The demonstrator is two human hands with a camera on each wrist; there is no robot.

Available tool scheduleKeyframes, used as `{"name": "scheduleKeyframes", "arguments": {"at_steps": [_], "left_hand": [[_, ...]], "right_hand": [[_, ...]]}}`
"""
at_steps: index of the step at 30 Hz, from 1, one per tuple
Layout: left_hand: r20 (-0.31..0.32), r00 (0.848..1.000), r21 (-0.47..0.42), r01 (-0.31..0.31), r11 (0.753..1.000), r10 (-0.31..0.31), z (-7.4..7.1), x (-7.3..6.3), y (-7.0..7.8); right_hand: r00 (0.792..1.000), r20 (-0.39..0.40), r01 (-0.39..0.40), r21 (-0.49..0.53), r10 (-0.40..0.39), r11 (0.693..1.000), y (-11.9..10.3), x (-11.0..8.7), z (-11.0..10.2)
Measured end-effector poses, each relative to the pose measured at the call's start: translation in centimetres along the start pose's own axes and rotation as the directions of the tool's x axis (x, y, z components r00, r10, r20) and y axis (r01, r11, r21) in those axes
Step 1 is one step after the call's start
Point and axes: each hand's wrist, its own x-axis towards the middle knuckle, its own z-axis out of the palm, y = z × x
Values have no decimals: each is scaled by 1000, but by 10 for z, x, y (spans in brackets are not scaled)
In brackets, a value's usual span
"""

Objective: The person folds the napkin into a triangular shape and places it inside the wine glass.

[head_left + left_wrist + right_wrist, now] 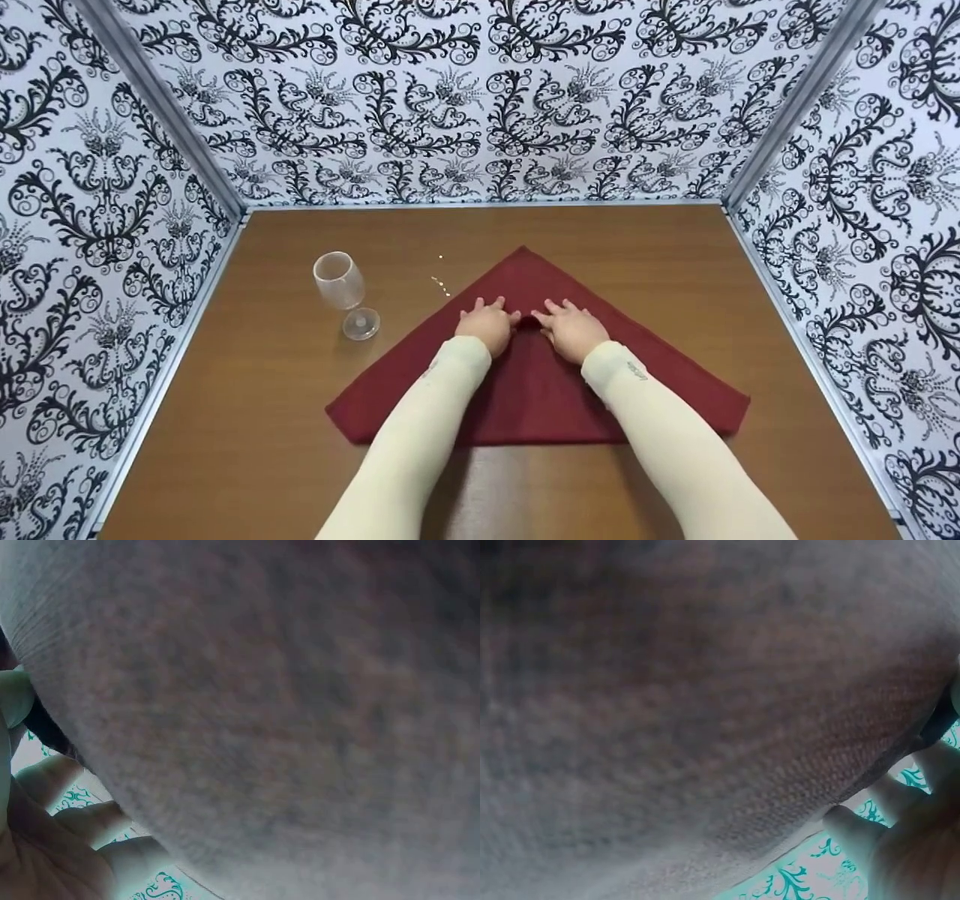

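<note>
A dark red cloth napkin (540,405), folded into a triangle, lies on the table with its point towards the back wall. My left hand (485,328) rests on its middle, fingers spread and pointing away from me. Beside it, with a narrow gap between, my right hand (574,331) lies on the cloth with its fingers spread too. A small raised fold with a dark shadow shows between the two hands. In the left wrist view the cloth (262,705) fills most of the picture, blurred, past the fingers. Cloth (690,720) likewise covers much of the right wrist view.
A clear stemmed glass (341,283) stands on the brown wooden table (247,360) left of the napkin. Small bright specks show on the wood between them. Patterned black and white walls (480,97) enclose the table at the back and both sides.
</note>
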Motion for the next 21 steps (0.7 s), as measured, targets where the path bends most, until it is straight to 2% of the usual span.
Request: {"name": "scheduleKeyframes", "arguments": {"at_steps": [9, 13, 18, 21], "left_hand": [[-15, 1000, 33, 6, 999, -5, -1, -3, 3], [-5, 1000, 9, 26, 1000, -26, -3, -6, 6], [-11, 998, -37, 54, 998, -55, -1, -9, 9], [-14, 999, -24, 46, 999, -46, -1, -8, 9]], "right_hand": [[999, 40, -22, 8, 21, 1000, -1, 2, 0], [998, 57, -22, 13, 21, 1000, -1, 2, -1], [999, 34, 0, -1, 0, 1000, -1, -3, 1], [999, 0, 41, -36, -41, 999, -3, -6, -1]]}}
